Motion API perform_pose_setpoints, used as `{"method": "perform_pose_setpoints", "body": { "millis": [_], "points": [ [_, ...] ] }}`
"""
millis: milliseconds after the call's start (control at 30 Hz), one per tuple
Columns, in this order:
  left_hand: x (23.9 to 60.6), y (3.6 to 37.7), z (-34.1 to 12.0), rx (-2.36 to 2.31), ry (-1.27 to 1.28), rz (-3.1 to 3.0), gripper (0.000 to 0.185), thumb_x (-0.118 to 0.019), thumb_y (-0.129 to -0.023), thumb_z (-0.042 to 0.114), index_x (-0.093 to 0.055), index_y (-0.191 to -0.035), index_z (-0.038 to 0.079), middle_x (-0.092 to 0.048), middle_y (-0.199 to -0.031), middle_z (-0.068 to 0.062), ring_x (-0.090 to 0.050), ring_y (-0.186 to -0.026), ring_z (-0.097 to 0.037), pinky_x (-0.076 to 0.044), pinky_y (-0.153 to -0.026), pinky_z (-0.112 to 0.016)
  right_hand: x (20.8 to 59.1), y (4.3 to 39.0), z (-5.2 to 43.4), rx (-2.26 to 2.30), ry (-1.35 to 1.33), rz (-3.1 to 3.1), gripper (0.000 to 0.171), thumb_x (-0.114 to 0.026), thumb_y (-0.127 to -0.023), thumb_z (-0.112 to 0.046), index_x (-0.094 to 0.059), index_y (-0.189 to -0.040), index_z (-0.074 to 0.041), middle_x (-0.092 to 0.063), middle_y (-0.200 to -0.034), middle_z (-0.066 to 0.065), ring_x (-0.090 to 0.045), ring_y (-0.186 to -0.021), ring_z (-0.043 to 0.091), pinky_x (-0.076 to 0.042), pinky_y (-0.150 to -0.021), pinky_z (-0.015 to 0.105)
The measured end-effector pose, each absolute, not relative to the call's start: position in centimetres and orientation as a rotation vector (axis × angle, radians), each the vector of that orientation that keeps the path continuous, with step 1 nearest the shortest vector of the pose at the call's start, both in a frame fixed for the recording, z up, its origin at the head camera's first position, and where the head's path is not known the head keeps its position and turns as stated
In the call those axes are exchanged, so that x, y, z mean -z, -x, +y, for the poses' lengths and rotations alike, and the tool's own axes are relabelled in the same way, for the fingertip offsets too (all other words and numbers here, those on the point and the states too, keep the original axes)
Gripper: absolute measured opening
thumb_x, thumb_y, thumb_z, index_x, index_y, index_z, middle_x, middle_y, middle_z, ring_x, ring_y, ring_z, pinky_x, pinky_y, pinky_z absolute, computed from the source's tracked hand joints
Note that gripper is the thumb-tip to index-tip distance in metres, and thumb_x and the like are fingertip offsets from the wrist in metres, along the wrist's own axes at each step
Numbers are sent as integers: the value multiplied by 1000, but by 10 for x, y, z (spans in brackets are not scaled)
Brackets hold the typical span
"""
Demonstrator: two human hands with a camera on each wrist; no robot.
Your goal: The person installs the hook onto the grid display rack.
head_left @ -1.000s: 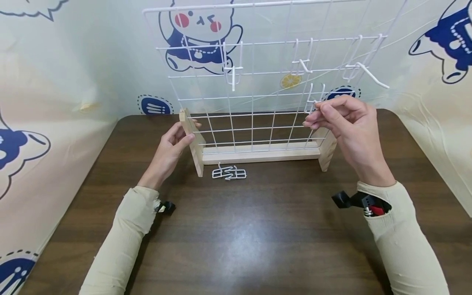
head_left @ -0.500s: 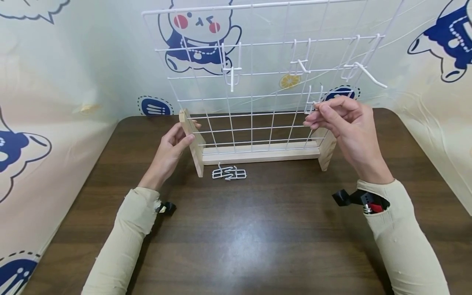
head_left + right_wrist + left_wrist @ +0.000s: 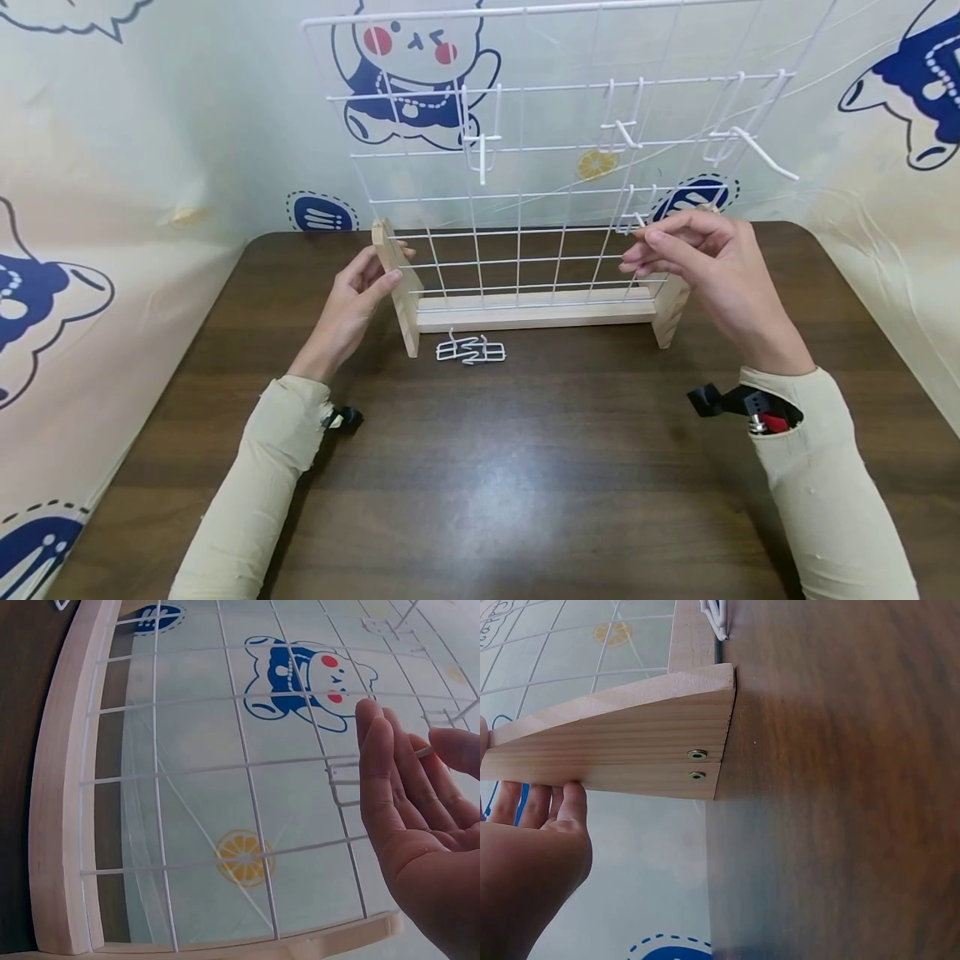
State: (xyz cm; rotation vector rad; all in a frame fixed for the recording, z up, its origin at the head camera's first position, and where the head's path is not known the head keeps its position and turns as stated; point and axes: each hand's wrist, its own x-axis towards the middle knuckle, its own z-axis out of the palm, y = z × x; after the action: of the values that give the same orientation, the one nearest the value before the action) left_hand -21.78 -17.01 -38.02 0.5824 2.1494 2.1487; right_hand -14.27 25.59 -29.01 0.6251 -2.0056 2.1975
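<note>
A white wire grid (image 3: pixel 517 200) stands upright in a wooden stand (image 3: pixel 536 310) at the back of a dark table. My left hand (image 3: pixel 386 271) holds the stand's left wooden upright (image 3: pixel 645 742) between thumb and fingers; its fingers (image 3: pixel 536 817) lie along the wood. My right hand (image 3: pixel 643 233) pinches a small white hook (image 3: pixel 632 218) at the grid's lower right part. The right wrist view shows this hook (image 3: pixel 341 784) against the grid (image 3: pixel 247 765), its prong between my fingers (image 3: pixel 390 772) and thumb. Three more hooks (image 3: pixel 480 150) hang higher up.
A small pile of loose white hooks (image 3: pixel 471 350) lies on the table (image 3: pixel 487 483) in front of the stand. Cartoon-printed sheets cover the walls on the left, back and right. A black mount (image 3: pixel 720 402) sits on my right wrist.
Both hands keep their hold. My right hand with the hook has sunk slightly on the grid, and the view has shifted a little.
</note>
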Motion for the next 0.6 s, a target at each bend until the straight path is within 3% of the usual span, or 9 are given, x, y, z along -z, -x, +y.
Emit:
{"method": "perform_pose_setpoints", "body": {
  "millis": [267,600],
  "points": [
    [380,217,-170,-2157,-584,2149,48,-61,-100,16,-46,-145,8,-52,-142,-12,-44,-133,-26,-30,-115,-51,289,143,257,-2134,-621,-2031,22,-63,-96,-1,-64,-110,16,-72,-95,24,-72,-83,32,-59,-79,34],
    [380,218,-169,-2144,-579,2156,46,-61,-100,16,-48,-144,12,-52,-142,-10,-45,-134,-25,-30,-116,-51,283,137,263,-1958,-618,-2153,20,-63,-96,-1,-68,-111,12,-72,-91,22,-73,-78,27,-59,-76,29]
  ]
}}
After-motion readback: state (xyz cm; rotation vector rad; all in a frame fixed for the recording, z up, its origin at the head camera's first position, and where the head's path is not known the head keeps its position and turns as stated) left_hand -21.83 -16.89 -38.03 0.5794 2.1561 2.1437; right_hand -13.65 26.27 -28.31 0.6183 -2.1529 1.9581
